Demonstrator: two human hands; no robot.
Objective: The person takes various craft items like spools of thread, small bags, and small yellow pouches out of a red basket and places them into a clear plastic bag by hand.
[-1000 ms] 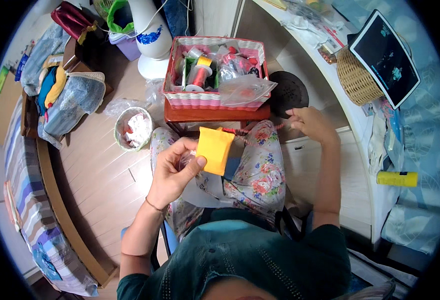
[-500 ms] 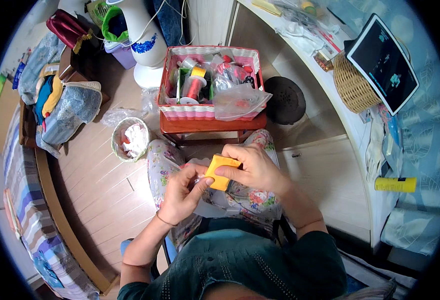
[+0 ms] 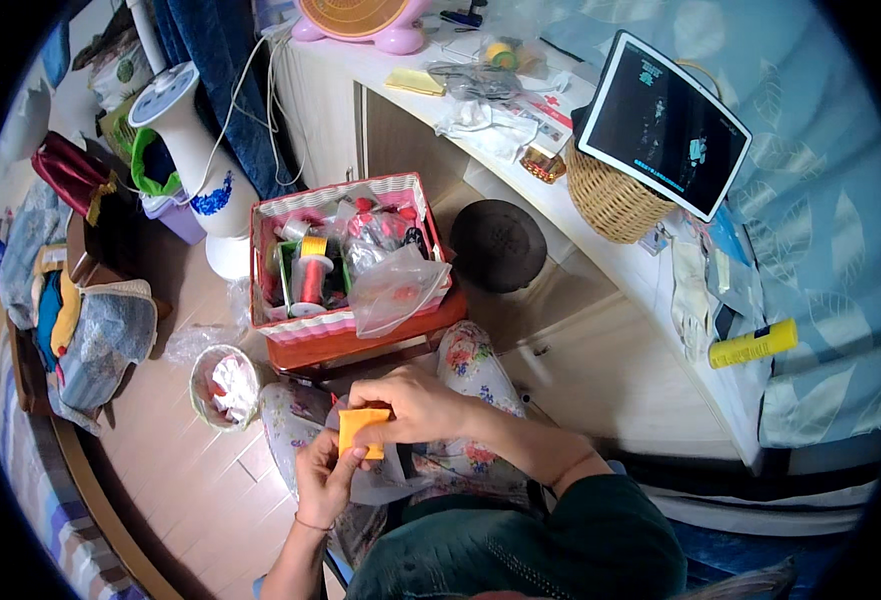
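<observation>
Over my lap I hold a small yellow-orange square piece [image 3: 363,436], flat and soft-looking; its exact kind is unclear. My left hand [image 3: 322,480] pinches its lower left edge between thumb and fingers. From the upper right my right hand [image 3: 418,402] grips it, the thumb lying across its face. Something clear or whitish, perhaps plastic, shows on my lap below it. Beyond my knees stands a pink and white woven basket [image 3: 305,328] holding a red thread spool [image 3: 312,280], a yellow spool [image 3: 313,245] and several plastic bags; one clear bag [image 3: 400,290] hangs over its front rim.
The basket rests on a red-brown stool [image 3: 360,352]. A small waste bin [image 3: 198,398] stands left of my knee. On the right, a white counter [image 3: 600,262] carries a wicker basket [image 3: 615,200], a tablet [image 3: 665,125] and a yellow tube [image 3: 753,345]. A dark round seat [image 3: 500,246] sits beneath it.
The view has turned to the right, so the room appears shifted left and down. Both hands still hold the yellow square, which now appears more upright.
</observation>
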